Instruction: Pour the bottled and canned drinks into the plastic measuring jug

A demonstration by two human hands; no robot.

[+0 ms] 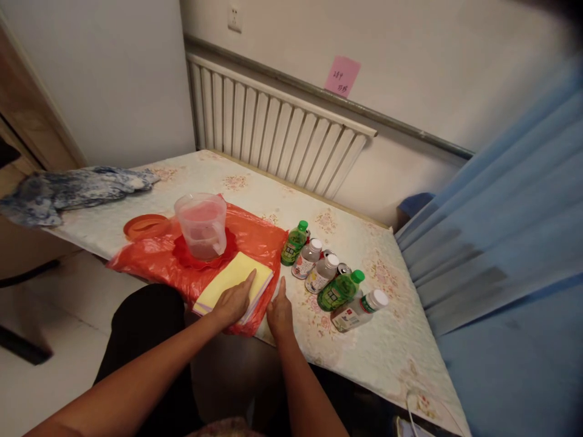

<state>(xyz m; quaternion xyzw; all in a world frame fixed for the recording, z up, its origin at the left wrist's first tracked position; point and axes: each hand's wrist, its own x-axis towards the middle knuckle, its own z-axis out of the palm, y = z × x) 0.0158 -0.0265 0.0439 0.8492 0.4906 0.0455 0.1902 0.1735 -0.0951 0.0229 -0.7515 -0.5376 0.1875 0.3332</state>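
Note:
My left hand (235,301) lies on a yellow stack (237,276) of folded cloths or paper sheets, fingers stretched over its top. The stack rests on a red plastic bag (259,227) spread on the table. Just right of the bag's edge, my right hand (280,309) has its fingers extended and holds nothing. Behind the stack, a clear plastic jug (203,233) stands on a red dish (182,254). To the right of my right hand is a row of bottles: a green bottle (295,244), white-capped bottles and another green bottle (337,292).
Several cans (345,269) stand behind the bottles. An orange-red round lid or dish (146,226) sits left of the jug. A blue-white cloth (86,191) lies at the table's far left. A radiator (273,121) runs behind the table, and a blue curtain (492,200) hangs at right.

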